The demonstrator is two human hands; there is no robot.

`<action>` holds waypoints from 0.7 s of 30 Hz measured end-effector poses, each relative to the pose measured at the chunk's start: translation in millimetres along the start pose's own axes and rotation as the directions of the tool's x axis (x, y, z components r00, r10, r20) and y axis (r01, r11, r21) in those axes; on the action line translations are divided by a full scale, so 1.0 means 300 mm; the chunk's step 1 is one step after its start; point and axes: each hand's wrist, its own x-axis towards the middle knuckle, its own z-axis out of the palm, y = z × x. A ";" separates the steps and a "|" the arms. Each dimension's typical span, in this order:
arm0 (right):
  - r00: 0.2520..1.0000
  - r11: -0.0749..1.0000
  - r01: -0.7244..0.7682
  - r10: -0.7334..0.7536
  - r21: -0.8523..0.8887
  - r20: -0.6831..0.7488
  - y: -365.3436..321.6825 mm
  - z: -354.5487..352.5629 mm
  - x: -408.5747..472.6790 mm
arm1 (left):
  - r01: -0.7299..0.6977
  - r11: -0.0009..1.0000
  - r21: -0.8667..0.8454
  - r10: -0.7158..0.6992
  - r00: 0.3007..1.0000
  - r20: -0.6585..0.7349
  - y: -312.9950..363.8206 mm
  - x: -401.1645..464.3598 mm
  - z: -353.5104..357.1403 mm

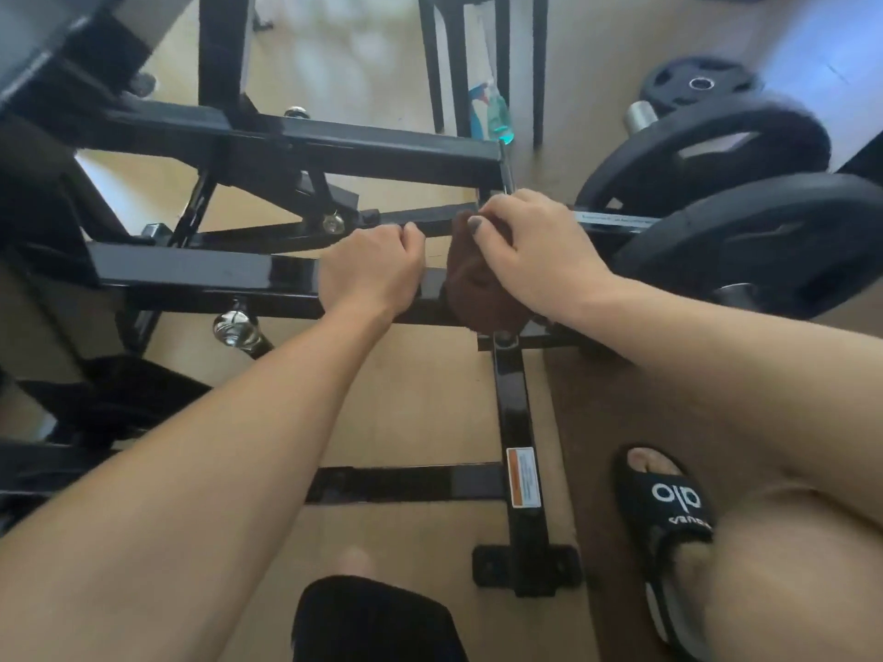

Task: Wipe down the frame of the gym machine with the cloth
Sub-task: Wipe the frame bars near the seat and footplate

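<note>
Head view: right hand [530, 250] pinches soft brown cloth [470, 284]; left hand [370, 269] grips glossy square black frame [200, 272].

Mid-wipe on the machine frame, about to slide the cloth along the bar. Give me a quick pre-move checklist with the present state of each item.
1. Cloth in hand: ok. The right hand grips the brown cloth.
2. Cloth on the frame: ok. It lies bunched against the black frame bar, near the weight plates.
3. Steadying hand: ok. The left hand holds the bar beside the cloth.
4. Path to the left: not ok. The left hand sits right next to the cloth and would block a leftward slide.
5. Cloth damp: cannot tell.
6. Spray within reach: cannot tell. The spray bottle stands on the floor beyond the frame.
</note>
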 end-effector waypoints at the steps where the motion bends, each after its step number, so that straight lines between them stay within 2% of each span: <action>1: 1.000 1.000 0.002 -0.002 0.008 0.004 -0.018 -0.018 0.000 | -0.011 1.000 0.001 0.011 1.000 -0.003 -0.004 0.002 -0.001; 4: 0.986 0.981 0.164 -0.160 -0.107 0.046 -0.067 -0.030 -0.007 | -0.034 0.997 0.068 0.033 0.999 0.019 0.001 0.008 -0.014; 7: 0.941 0.927 0.334 -0.319 -0.170 0.112 -0.050 0.044 -0.106 | -0.002 0.996 0.093 0.000 1.000 0.028 0.004 0.003 -0.009; 10: 0.867 0.839 0.498 -0.476 -0.219 0.149 0.031 0.145 -0.253 | 0.007 0.999 0.041 -0.006 1.000 -0.017 -0.001 -0.004 0.012; 13: 0.769 0.740 0.632 -0.563 -0.230 0.302 0.152 0.236 -0.344 | -0.004 1.000 -0.014 0.003 1.000 -0.028 -0.004 -0.018 0.005; 15: 0.775 0.761 0.606 -0.500 -0.230 0.386 0.234 0.293 -0.368 | -0.022 0.998 -0.059 0.016 0.994 -0.108 0.008 -0.027 -0.001; 18: 0.882 0.910 0.365 -0.271 -0.197 0.385 0.317 0.373 -0.392 | -0.032 0.994 -0.104 -0.004 0.944 -0.331 0.038 -0.127 -0.002; 20: 0.910 0.938 0.280 -0.191 -0.206 0.367 0.357 0.424 -0.412 | -0.117 0.992 -0.054 0.077 0.870 -0.487 0.056 -0.250 0.003; 21: 0.903 0.935 0.284 -0.186 -0.214 0.387 0.377 0.454 -0.428 | -0.201 0.979 -0.035 0.159 0.858 -0.489 0.058 -0.316 0.022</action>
